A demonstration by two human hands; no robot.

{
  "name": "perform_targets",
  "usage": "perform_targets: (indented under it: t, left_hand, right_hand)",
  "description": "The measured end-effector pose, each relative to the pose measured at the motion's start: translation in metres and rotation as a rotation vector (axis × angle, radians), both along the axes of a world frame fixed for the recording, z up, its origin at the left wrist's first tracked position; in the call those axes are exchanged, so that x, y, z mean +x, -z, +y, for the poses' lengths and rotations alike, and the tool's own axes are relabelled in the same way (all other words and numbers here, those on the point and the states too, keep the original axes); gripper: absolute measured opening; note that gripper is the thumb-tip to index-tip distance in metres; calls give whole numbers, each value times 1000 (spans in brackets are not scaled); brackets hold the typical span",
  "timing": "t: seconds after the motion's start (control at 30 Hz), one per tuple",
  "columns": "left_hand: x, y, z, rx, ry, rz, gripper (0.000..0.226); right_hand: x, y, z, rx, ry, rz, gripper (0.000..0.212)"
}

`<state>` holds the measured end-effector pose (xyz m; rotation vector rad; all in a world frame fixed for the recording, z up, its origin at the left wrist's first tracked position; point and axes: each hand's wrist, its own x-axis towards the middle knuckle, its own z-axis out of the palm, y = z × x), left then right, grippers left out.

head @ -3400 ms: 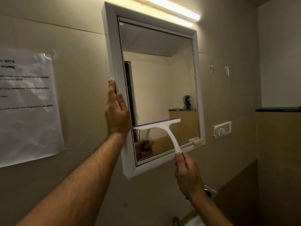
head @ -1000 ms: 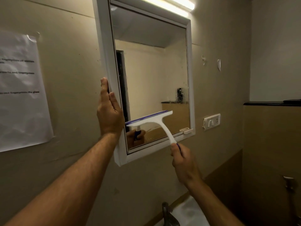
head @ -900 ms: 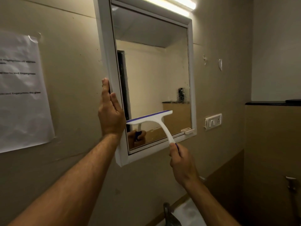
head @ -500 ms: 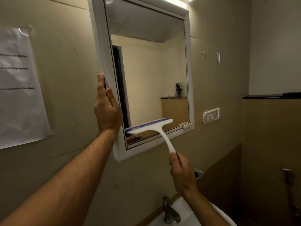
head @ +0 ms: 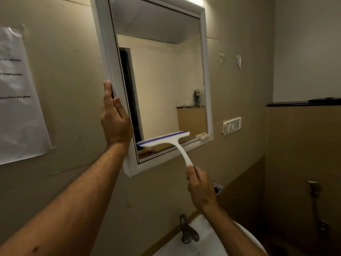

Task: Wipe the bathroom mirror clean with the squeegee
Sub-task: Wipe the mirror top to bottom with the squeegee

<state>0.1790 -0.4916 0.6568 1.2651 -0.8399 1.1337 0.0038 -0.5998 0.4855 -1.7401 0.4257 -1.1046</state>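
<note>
A white-framed bathroom mirror (head: 166, 74) hangs on the beige wall. My left hand (head: 115, 117) grips the left edge of its frame, thumb along the front. My right hand (head: 200, 185) is shut on the handle of a white squeegee (head: 166, 140) with a blue blade. The blade lies across the lower part of the glass, close to the bottom frame. A patch of dark smudges remains near the right edge of the glass.
A white washbasin (head: 206, 242) with a metal tap (head: 186, 231) sits below the mirror. A printed paper sheet (head: 18, 100) is taped to the wall at left. A switch plate (head: 232, 125) and a dark ledge (head: 302, 103) lie to the right.
The squeegee has slid down the glass from the lower middle to just above the bottom frame. My left hand kept its hold on the frame. The view has tilted downward.
</note>
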Motion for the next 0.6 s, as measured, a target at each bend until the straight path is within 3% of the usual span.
perform_targets:
  t: [0.17,0.43,0.6]
  left_hand:
    - [-1,1,1,22,22,21,48]
    - [-1,5,1,14,4,17,47]
    - [-2,4,3,27,-2,31,47]
  right_hand:
    - [10,-28,3,1,-15,-43,34]
    - [-1,35,6,35,4,59,37]
    - [-2,-20,1,-3,-21,0,33]
